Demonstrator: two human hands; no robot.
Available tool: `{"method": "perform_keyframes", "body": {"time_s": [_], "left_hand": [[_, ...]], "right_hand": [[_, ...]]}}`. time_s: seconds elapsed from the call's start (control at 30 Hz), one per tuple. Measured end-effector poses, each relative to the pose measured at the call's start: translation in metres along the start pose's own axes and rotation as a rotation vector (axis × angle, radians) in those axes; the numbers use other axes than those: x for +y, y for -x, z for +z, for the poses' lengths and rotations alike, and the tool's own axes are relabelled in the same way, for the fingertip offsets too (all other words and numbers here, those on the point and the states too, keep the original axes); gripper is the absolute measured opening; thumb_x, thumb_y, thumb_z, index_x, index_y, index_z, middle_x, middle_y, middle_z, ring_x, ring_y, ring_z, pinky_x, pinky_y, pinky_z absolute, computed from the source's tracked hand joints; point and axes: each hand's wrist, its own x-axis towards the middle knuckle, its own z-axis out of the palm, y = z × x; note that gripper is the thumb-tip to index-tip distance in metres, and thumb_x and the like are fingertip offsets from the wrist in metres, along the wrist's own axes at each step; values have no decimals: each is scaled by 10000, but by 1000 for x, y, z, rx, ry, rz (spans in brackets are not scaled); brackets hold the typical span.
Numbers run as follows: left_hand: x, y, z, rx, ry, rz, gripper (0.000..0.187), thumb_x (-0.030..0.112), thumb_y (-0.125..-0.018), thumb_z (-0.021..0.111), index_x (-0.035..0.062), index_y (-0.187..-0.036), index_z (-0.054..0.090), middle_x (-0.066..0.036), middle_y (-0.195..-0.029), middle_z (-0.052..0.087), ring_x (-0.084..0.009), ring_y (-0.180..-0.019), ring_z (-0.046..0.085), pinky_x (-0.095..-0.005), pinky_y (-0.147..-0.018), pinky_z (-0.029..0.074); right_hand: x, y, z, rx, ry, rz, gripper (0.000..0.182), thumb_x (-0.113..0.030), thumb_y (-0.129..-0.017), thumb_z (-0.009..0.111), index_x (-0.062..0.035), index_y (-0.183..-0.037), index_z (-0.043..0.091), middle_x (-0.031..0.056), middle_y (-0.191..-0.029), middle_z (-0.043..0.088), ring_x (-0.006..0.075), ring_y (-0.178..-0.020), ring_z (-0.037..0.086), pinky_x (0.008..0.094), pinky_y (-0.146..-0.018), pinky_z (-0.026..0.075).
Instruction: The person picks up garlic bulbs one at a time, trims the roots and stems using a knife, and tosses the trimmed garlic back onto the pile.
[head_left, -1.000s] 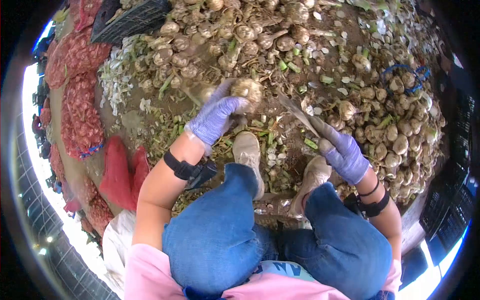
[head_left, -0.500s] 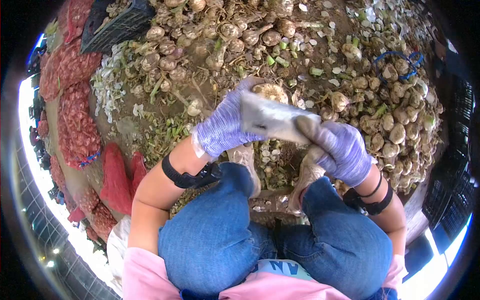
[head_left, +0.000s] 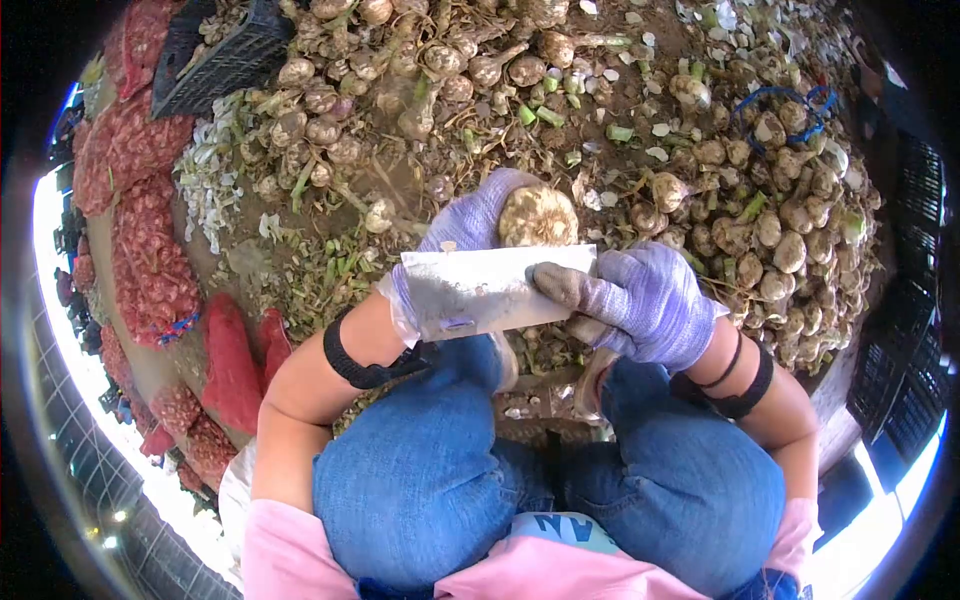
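Observation:
My left hand (head_left: 472,215), in a purple knit glove, is closed around a garlic bulb (head_left: 540,216) whose root side faces up. A broad, shiny cleaver-like knife (head_left: 480,290) lies across in front of it, its upper edge right at the bulb's lower side. My right hand (head_left: 645,303), gloved alike with dirty fingertips, grips the knife at its right end; the handle is hidden in the fingers. The blade covers part of the left palm and wrist in this view. Both hands hover above my knees, over scattered garlic trimmings.
Untrimmed garlic (head_left: 440,70) with stalks covers the ground ahead. To the right is a pile of garlic bulbs (head_left: 790,240) with a blue cord (head_left: 790,95). Red mesh sacks (head_left: 155,255) line the left side. Black crates stand at upper left (head_left: 225,55) and far right (head_left: 905,330).
The knife has swung lower and to the left, now flatter and less blurred. My right hand has come down and left with it. The bulb's root face now shows more fully.

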Motion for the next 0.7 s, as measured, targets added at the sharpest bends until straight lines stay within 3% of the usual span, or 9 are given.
{"method": "perform_keyframes", "body": {"time_s": [0.13,0.2,0.23,0.27,0.33,0.37,0.47,0.5,0.7], "left_hand": [[-22,7,-1,40,-185,149,930,254,-548,933,83,-1308,427,-95,-1139,610,-193,-1050,603,-358,-925,491],[-3,15,-3,-8,-296,179,936,251,-548,933,81,-1318,429,-107,-1161,600,-204,-1072,592,-366,-940,478],[12,18,1,0,-273,356,818,226,-594,905,69,-1273,477,-75,-1101,623,-186,-1015,612,-340,-910,502],[11,17,0,14,-255,319,820,237,-599,903,67,-1278,476,-78,-1102,621,-183,-1023,608,-342,-910,500],[2,8,-5,34,-218,251,823,259,-609,900,62,-1286,474,-86,-1103,617,-176,-1037,599,-344,-912,497],[-10,6,-7,27,-271,225,890,253,-591,917,66,-1321,443,-125,-1214,566,-249,-1126,563,-401,-972,448],[-18,-7,-21,-124,-452,458,700,223,-622,888,68,-1210,543,-119,-1148,596,-274,-1080,586,-415,-950,461],[-23,-10,-20,-127,-441,514,458,208,-634,865,88,-1010,631,-106,-1008,631,-293,-959,619,-413,-880,488],[-15,-11,-19,-175,-715,572,261,224,-658,829,113,-753,612,-79,-778,598,-307,-726,602,-399,-680,499]], "right_hand": [[9,10,2,23,64,-14,557,-217,-823,659,-242,-1361,516,77,-610,535,221,-503,575,356,-453,446],[51,52,18,118,-213,483,493,-230,-892,610,-171,-1370,503,85,-752,625,197,-570,611,335,-517,470],[71,72,18,147,-265,671,474,-239,-925,584,-134,-1377,491,88,-829,664,187,-619,631,327,-561,485],[77,77,13,109,-138,736,475,-255,-954,557,-95,-1392,468,90,-916,690,181,-697,654,323,-631,507],[76,78,21,204,-183,671,498,-284,-971,529,-71,-1411,436,105,-1007,684,193,-809,655,333,-737,504],[69,81,23,246,-209,652,511,-298,-979,515,-59,-1420,419,113,-1053,681,200,-865,656,338,-791,503],[45,65,-3,96,-501,709,543,-338,-987,489,-40,-1432,395,154,-1180,632,218,-1013,627,329,-890,468],[39,57,-10,58,-544,657,560,-364,-990,475,-33,-1433,389,166,-1227,608,235,-1058,617,325,-915,458],[4,18,-33,-153,-660,504,604,-430,-987,446,-24,-1430,386,170,-1317,560,294,-1092,606,339,-938,449]]}}
